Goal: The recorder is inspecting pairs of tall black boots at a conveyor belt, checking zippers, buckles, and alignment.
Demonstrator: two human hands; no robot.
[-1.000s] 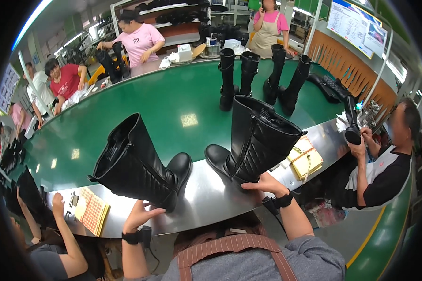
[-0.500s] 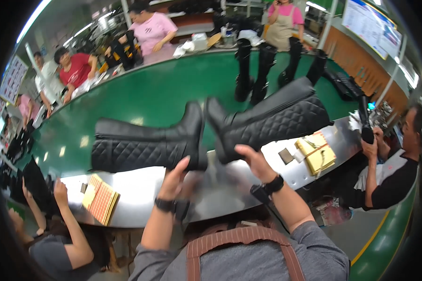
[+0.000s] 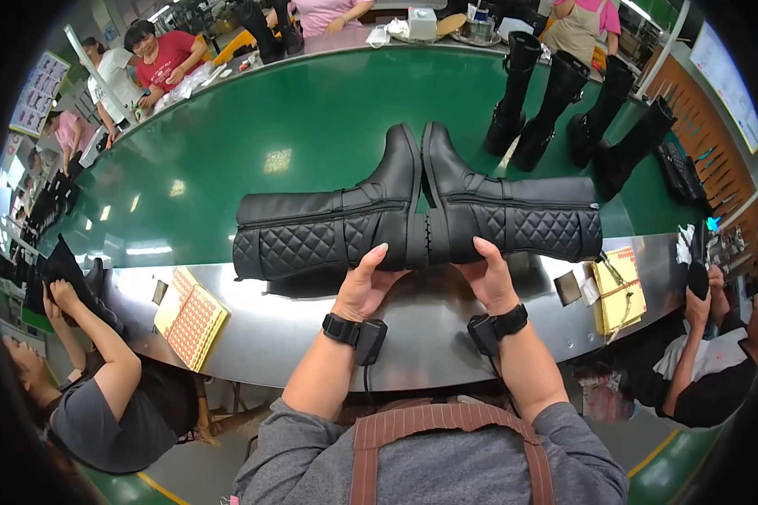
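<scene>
Two tall black boots with quilted shafts lie sideways in front of me, soles facing each other and nearly touching. My left hand (image 3: 367, 284) is closed round the heel end of the left boot (image 3: 312, 231), thumb on top and fingers underneath. The right boot (image 3: 522, 220) is gripped the same way by my right hand (image 3: 487, 276). Its shaft points right and shows a zipper along the side; the left boot's shaft points left. Both toes point away from me. The fingers under the heels are partly hidden.
The green tabletop (image 3: 227, 160) has a metal near edge (image 3: 261, 345). Yellow card stacks lie left (image 3: 191, 320) and right (image 3: 621, 295). Several black boots (image 3: 552, 105) stand at the far right. Co-workers sit on both sides, the left one holding a dark piece (image 3: 66, 273); others work across the table.
Both boots have come together, soles now almost meeting and more level. My hands have closed in on the heels. The head view has shifted.
</scene>
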